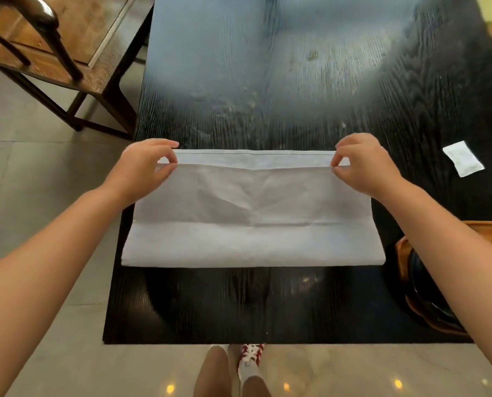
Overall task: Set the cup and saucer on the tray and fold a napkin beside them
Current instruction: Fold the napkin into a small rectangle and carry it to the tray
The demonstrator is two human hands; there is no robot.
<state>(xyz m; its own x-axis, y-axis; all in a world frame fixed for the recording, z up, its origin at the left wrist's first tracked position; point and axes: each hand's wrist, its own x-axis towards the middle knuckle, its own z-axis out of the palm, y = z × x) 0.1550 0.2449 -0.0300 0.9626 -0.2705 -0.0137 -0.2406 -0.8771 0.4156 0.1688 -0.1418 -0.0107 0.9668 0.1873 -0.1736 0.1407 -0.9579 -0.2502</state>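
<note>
broadly, the dark wooden table [310, 81] fills the view, and the white napkin [253, 210] lies flat on its near half, already folded over once, with the doubled edge toward the person. next in size, the wooden tray [491, 229] sits at the right edge, mostly hidden behind the right forearm; something dark and round rests in it, probably the saucer, but i cannot tell whether the cup is there. the left hand [141, 170] pinches the napkin's far left corner between thumb and fingers, and the right hand [365, 164] pinches the far right corner the same way, the upper layer sitting a little short of the lower hem. smaller still, two white paper packets [464, 159] lie well apart to the right. to do this fold well, i judge both corners should travel together and level, the cloth kept taut between them, edges matched to the hem before pressing the crease flat, then the napkin set beside the tray's contents.
</note>
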